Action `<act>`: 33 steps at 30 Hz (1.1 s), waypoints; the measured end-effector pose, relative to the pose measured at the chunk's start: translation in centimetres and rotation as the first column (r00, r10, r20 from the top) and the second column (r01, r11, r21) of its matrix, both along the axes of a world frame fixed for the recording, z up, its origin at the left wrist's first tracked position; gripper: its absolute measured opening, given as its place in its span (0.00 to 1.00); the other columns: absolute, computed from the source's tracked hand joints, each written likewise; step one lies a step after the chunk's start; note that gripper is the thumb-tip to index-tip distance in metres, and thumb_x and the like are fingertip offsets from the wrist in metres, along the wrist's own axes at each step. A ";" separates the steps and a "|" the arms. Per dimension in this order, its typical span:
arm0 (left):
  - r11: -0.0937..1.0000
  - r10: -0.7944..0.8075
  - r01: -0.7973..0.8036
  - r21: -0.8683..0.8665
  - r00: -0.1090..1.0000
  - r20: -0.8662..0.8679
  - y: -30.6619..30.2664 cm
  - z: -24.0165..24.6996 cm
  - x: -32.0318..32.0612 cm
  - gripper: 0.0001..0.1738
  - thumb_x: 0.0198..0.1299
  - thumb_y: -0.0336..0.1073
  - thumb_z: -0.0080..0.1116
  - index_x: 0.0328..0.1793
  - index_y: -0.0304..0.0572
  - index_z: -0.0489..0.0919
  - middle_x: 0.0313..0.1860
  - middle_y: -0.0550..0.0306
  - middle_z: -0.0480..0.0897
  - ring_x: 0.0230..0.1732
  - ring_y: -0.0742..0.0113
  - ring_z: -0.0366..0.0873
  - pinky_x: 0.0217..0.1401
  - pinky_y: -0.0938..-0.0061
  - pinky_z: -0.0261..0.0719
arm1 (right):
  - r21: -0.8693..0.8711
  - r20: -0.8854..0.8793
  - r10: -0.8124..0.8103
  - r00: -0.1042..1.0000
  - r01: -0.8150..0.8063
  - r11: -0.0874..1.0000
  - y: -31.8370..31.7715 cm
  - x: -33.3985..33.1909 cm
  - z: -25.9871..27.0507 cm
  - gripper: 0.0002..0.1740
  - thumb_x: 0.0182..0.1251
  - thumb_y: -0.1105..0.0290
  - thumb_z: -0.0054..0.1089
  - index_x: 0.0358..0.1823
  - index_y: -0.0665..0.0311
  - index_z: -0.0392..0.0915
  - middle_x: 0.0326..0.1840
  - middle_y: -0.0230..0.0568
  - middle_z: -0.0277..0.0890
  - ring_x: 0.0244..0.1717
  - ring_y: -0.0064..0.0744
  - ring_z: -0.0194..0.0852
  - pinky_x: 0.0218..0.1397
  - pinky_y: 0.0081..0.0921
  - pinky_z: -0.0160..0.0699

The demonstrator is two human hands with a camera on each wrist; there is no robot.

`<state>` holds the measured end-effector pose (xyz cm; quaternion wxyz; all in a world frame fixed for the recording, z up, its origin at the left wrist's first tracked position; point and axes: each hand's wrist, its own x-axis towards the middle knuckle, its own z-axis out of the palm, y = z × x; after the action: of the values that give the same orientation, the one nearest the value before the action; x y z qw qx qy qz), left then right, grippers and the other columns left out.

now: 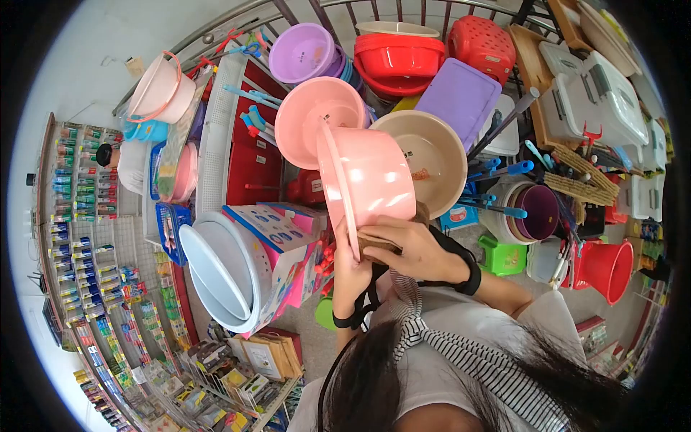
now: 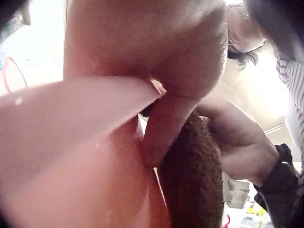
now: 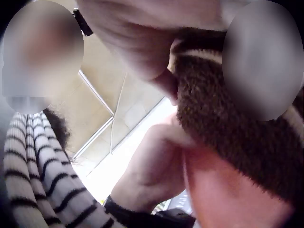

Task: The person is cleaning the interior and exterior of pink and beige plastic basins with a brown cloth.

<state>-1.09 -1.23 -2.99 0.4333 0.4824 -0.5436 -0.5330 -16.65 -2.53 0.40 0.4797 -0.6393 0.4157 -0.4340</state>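
A pink basin [image 1: 374,176] is held tilted on its side in front of the body. My left hand [image 1: 350,277] grips its rim from below; in the left wrist view the thumb of the left hand [image 2: 156,52] lies over the rim of the basin [image 2: 71,118]. My right hand [image 1: 417,248] holds a brown cloth [image 1: 378,252] against the basin's outer side. Fuzzy brown cloth [image 2: 194,175] hangs beside the left thumb. In the right wrist view the right hand's fingers [image 3: 161,80] pinch the cloth [image 3: 223,109], with pink plastic behind it.
Another pink basin [image 1: 313,119] and a beige basin [image 1: 428,158] stand just beyond. Pale blue tubs [image 1: 216,270] lean on a box at the left. Red basins [image 1: 399,61], a purple lid [image 1: 458,101] and a green stool [image 1: 502,255] are around. Racks of goods [image 1: 86,173] line the left wall.
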 end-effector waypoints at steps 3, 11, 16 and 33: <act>0.999 0.050 -0.049 0.004 0.995 -0.081 0.0 -0.2 0.7 0.34 0.59 0.20 0.55 0.73 0.33 0.58 0.60 0.48 0.73 0.60 0.65 0.73 0.62 0.71 0.74 | -0.102 -0.106 0.054 0.993 -0.065 0.993 -0.9 -1.9 1.8 0.14 0.64 0.71 0.60 0.51 0.64 0.80 0.42 0.46 0.75 0.39 0.46 0.76 0.44 0.35 0.76; 0.995 0.081 -0.079 -0.061 0.996 0.026 0.7 1.7 -0.1 0.29 0.68 0.32 0.55 0.73 0.31 0.60 0.57 0.52 0.74 0.57 0.70 0.71 0.64 0.74 0.66 | -0.524 -0.336 -0.302 0.892 0.089 0.847 -4.9 -2.5 2.2 0.18 0.61 0.73 0.56 0.54 0.60 0.79 0.52 0.46 0.65 0.46 0.47 0.70 0.48 0.37 0.72; 0.986 0.106 -0.097 -0.136 0.993 0.057 0.8 1.8 0.8 0.28 0.66 0.31 0.57 0.70 0.31 0.65 0.51 0.55 0.79 0.48 0.73 0.74 0.54 0.78 0.72 | -0.513 -0.495 -0.103 0.863 -0.195 0.836 -1.5 -1.6 2.4 0.20 0.55 0.69 0.58 0.51 0.53 0.81 0.44 0.38 0.63 0.44 0.41 0.67 0.48 0.35 0.70; 0.974 0.224 -0.225 -0.039 0.974 -0.035 0.9 1.2 1.3 0.28 0.65 0.27 0.59 0.69 0.30 0.64 0.55 0.51 0.76 0.56 0.69 0.74 0.61 0.76 0.70 | -0.472 -0.334 -0.222 0.916 0.041 0.880 -3.0 -1.2 0.1 0.19 0.55 0.75 0.59 0.49 0.47 0.84 0.40 0.37 0.68 0.40 0.39 0.71 0.41 0.34 0.71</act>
<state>0.22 -0.28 -1.81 0.5091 0.5233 -0.4901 -0.4762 -17.85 -5.58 0.47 0.1958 -0.7748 0.4301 -0.4199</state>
